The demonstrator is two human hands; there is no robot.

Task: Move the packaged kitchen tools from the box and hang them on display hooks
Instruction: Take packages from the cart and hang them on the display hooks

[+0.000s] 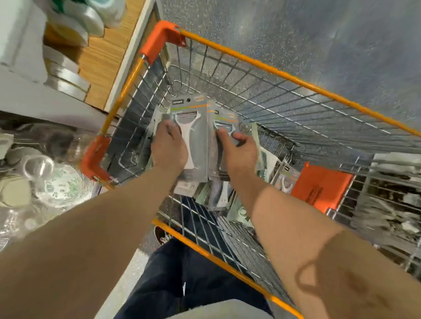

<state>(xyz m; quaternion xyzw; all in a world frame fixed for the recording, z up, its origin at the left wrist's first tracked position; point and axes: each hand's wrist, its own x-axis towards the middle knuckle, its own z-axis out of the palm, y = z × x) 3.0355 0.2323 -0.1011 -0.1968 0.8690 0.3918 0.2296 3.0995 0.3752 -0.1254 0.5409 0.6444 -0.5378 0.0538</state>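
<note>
Seen from the head camera, both hands reach into the orange-rimmed wire cart (265, 67). The left hand (170, 146) grips a carded white peeler pack (197, 136) above the cart's floor. The right hand (240, 150) pinches a second peeler pack (222, 122) just beside it. More packs (217, 196) lie on the cart's bottom, beneath both.

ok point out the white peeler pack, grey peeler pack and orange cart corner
white peeler pack (190, 146): head view, peeler handle
grey peeler pack (227, 123): head view, blade end
orange cart corner (162, 38): head view, top face
</note>
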